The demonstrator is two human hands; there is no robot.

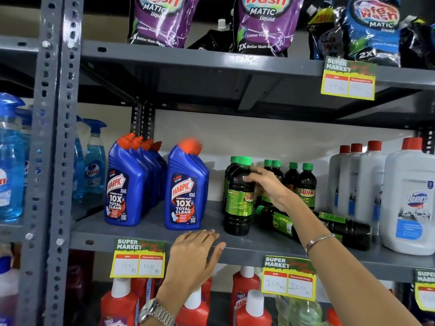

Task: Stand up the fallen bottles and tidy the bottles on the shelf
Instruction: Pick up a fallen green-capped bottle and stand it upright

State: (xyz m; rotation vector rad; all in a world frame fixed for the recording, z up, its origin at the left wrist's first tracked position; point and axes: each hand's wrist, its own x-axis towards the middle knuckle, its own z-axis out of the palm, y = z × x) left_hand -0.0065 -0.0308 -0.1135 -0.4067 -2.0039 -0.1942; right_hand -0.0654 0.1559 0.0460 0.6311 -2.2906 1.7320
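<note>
On the middle grey shelf stand several dark bottles with green caps and green "Sunny" labels. My right hand is wrapped around the upper body of the front upright one, near the shelf's front edge. Two more of these bottles lie on their sides to its right: one partly behind my forearm, another further right. Other upright ones stand behind. My left hand rests flat on the shelf's front lip, fingers spread, holding nothing.
Blue Harpic bottles stand left of the dark bottles, white Domex jugs to the right. Detergent pouches fill the shelf above, red bottles the one below. Price tags hang off the shelf edges. A perforated upright post is at left.
</note>
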